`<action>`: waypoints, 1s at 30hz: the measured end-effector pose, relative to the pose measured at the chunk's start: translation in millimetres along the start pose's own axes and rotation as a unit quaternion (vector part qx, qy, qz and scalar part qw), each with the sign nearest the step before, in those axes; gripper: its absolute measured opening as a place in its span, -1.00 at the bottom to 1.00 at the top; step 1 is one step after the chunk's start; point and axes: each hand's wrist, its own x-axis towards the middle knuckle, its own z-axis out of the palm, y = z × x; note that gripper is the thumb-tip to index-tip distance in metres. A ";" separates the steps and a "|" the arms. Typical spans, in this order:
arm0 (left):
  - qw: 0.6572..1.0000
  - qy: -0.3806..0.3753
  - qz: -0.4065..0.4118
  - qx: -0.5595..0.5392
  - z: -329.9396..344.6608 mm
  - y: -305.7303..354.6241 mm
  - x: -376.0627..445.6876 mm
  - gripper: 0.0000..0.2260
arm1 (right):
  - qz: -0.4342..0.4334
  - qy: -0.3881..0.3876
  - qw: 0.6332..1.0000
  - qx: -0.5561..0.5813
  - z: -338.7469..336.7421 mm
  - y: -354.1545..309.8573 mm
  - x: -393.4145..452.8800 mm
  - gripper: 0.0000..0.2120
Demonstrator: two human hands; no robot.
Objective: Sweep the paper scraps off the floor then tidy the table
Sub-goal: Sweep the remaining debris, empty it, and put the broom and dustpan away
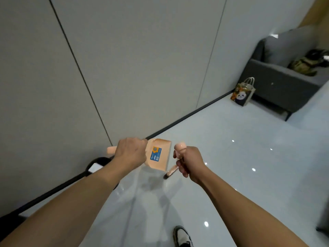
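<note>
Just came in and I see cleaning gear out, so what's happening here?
A person stands by the wall holding a peach dustpan by its handle in the left hand, and gripping the peach handle of a brush in the right hand. Both are held up above the glossy floor; no paper scraps show on it in this view. A panda gift bag sits beside a grey sofa further off. No table is in view.

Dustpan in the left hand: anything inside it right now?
The dustpan, gripped by the left hand, shows only a blue sticker on its tray; no scraps show. The part nearest the handle is hidden by that hand.
</note>
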 end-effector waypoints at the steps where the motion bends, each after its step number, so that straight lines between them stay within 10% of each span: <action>1: 1.000 0.003 0.030 0.000 1.6 14.5 7.6 -0.82 | -0.001 0.019 1.000 -0.003 -9.2 -1.4 -1.4 -0.66; 13: 0.962 0.034 0.271 -0.021 0.5 182.9 120.8 -0.92 | 0.001 0.117 0.992 0.042 -136.2 -13.1 54.9 -0.71; 30: 0.965 -0.119 0.179 -0.151 10.1 213.1 264.2 -0.55 | 0.043 0.003 0.999 0.030 -192.7 -88.9 169.7 -0.61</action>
